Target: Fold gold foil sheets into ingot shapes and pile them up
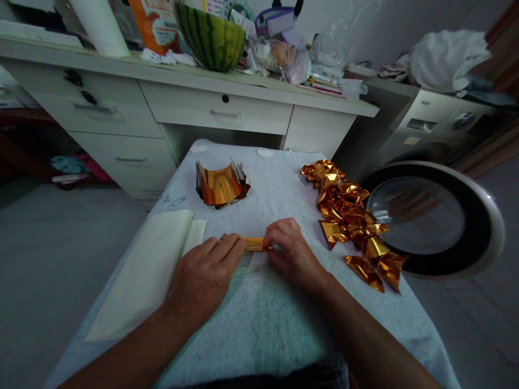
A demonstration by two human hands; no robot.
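A narrow folded strip of gold foil paper [254,245] lies across the cloth between my two hands. My left hand [206,270] presses its fingers together over the strip's left end, which is hidden beneath them. At the right end, my right hand [292,251] is closed in a pinch on the strip. Beyond them stands a curved stack of gold foil sheets [221,186], its edges bent upward. To the right is a heap of folded gold foil pieces [343,202]. Pale yellow paper sheets [141,270] lie beside my left forearm.
The light blue cloth-covered table [259,335] is under my hands. Behind it, a white desk [186,105] carries a cut watermelon [213,40], a paper roll [101,27] and bags. At the right, a washing machine's round door [430,216] hangs open close to the table.
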